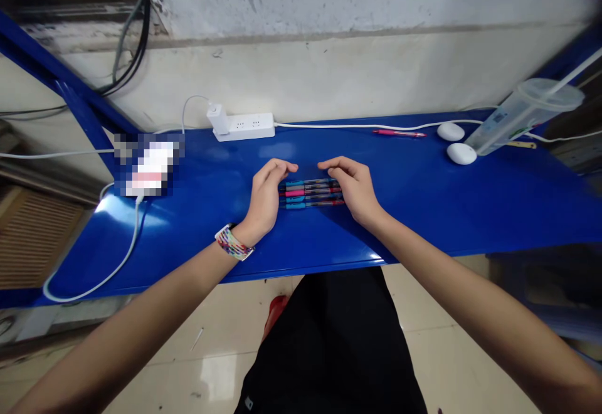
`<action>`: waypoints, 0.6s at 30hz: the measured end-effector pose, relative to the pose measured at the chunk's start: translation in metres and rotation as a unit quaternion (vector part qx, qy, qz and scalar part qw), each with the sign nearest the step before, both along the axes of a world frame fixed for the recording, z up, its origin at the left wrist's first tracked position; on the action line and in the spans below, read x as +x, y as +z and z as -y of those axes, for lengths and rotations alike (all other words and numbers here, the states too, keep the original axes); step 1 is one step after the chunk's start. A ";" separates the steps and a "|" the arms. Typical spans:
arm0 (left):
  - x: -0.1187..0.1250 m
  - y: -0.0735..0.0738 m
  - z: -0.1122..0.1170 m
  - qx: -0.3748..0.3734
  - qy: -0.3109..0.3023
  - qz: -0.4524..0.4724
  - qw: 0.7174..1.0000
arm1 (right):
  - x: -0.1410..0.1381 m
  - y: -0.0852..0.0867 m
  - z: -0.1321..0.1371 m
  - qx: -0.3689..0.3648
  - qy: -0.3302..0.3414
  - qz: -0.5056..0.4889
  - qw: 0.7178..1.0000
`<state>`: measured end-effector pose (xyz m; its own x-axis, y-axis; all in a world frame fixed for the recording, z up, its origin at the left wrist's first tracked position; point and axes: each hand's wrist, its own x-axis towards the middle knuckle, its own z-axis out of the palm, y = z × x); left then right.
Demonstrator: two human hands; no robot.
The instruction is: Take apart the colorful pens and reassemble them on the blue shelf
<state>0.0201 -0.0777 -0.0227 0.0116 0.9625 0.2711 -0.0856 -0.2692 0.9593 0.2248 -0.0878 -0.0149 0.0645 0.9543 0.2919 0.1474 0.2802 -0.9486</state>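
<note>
A row of several pens (313, 194) lies side by side on the blue table, with blue, grey and pink grips. At the row's left end is my left hand (267, 196), turned on edge, its fingers stretched and curved inward. My right hand (356, 189) mirrors it at the right end, also open, with the pen tips against or under its palm. Neither hand is wrapped round a pen. Whether the palms press on the pen ends, I cannot tell. A single pink pen (399, 133) lies apart, near the wall.
A white power strip (254, 127) with a plugged-in charger (217, 119) sits against the wall. A blurred-out phone-like object (151, 166) with a white cable is at left. To the right are two white rounded objects (461, 153) and a clear plastic cup (510, 119).
</note>
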 end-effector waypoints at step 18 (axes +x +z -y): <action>-0.006 0.000 0.002 0.053 0.001 -0.068 0.996 | 0.025 0.002 0.049 0.280 0.167 0.382 0.865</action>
